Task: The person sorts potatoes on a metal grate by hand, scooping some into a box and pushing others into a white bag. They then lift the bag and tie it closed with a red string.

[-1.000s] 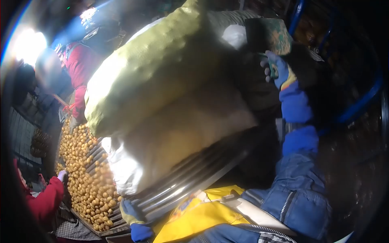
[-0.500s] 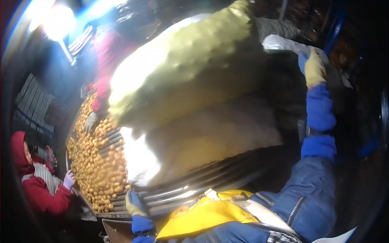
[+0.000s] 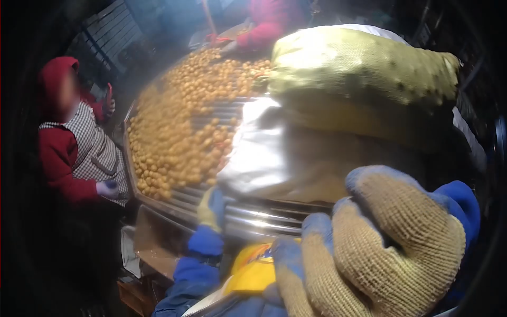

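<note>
My left hand point(image 3: 212, 208), in a blue and yellow glove, is at the front edge of the slatted table point(image 3: 248, 219), close to the near left corner of a shiny pale sheet or sack point(image 3: 259, 153). Its fingers are blurred, and any grip is unclear. My right hand point(image 3: 375, 243), in a knitted tan and blue glove, is large and close to the camera. Its fingers are bent and apart, with nothing seen in them. A full yellow-green sack point(image 3: 359, 68) lies across the back of the pale sheet. Many small round potato-like items point(image 3: 179, 132) cover the table's left part.
A person in a red hood and checked apron point(image 3: 90, 142) stands at the left. Another person's red sleeve point(image 3: 264, 29) reaches over the far side of the table. Below the near edge is a brown bin point(image 3: 156, 238). Dark racks stand behind.
My right hand has left the white cloth at the upper right and come close to the camera. The view has shifted, and the yellow-green sack now appears farther back and right.
</note>
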A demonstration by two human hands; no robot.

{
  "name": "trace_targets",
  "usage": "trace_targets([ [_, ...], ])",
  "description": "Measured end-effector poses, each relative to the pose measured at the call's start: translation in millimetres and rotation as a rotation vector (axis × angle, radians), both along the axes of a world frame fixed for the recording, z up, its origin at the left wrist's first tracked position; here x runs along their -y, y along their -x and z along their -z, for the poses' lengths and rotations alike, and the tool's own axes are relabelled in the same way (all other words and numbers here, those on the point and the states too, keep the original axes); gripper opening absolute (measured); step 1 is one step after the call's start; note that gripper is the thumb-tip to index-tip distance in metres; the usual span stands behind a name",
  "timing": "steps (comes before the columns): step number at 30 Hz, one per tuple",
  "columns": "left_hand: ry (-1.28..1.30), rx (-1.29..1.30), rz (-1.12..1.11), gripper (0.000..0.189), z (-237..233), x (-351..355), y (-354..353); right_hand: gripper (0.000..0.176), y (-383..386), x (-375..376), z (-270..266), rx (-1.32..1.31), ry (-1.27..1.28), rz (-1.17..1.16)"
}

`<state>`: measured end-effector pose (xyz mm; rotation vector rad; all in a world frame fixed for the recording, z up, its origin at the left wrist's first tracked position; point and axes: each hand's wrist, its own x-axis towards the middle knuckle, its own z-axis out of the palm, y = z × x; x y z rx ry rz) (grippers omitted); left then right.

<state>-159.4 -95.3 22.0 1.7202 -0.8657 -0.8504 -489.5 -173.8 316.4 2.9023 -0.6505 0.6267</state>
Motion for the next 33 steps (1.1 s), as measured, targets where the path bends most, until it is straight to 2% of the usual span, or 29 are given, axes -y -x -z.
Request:
trace_targets([
  [2,-0.071,-0.020,-0.045,0.036,20,5,-11,0.034,-20,3,-2,-0.019,0.022,-0.008],
  [3,-0.049,0.018,0.005,0.038,28,3,-18,0.035,-27,5,-4,-0.023,0.020,-0.002],
  [6,0.059,0.209,0.076,0.036,13,2,-17,0.036,-50,11,-5,-0.044,0.061,-0.006],
  [9,0.019,0.211,0.100,0.038,-10,2,-11,0.037,-68,19,-9,-0.055,0.109,0.002],
  [14,0.054,-0.043,0.113,0.033,5,0,-12,0.039,-81,48,-22,-0.068,0.227,0.086],
  [16,0.091,-0.151,0.111,0.031,7,8,-19,0.040,-71,71,-26,-0.077,0.272,0.186],
  [17,0.087,-0.221,0.117,0.036,-2,12,-22,0.040,-60,85,-26,-0.081,0.288,0.258],
  [20,0.171,-0.234,0.174,0.036,-39,47,-26,0.041,3,139,-11,-0.053,0.285,0.504],
  [22,0.170,-0.096,0.256,0.034,-68,78,-23,0.047,50,182,26,0.108,0.238,0.568],
  [24,0.236,-0.062,0.329,0.033,-75,115,-18,0.050,57,192,29,0.091,0.247,0.602],
  [26,0.513,-0.002,0.394,0.032,-82,158,-3,0.052,50,178,7,-0.100,0.313,0.598],
  [27,0.609,0.142,0.413,0.033,-89,178,4,0.052,49,178,4,-0.141,0.330,0.560],
  [29,0.809,0.432,0.438,0.035,-112,212,19,0.049,42,171,-2,-0.166,0.322,0.633],
  [32,0.996,0.651,0.417,0.046,-121,264,39,0.048,32,168,-1,-0.145,0.307,0.647],
  [33,0.929,0.731,0.429,0.048,-122,279,46,0.048,31,167,0,-0.127,0.301,0.636],
])
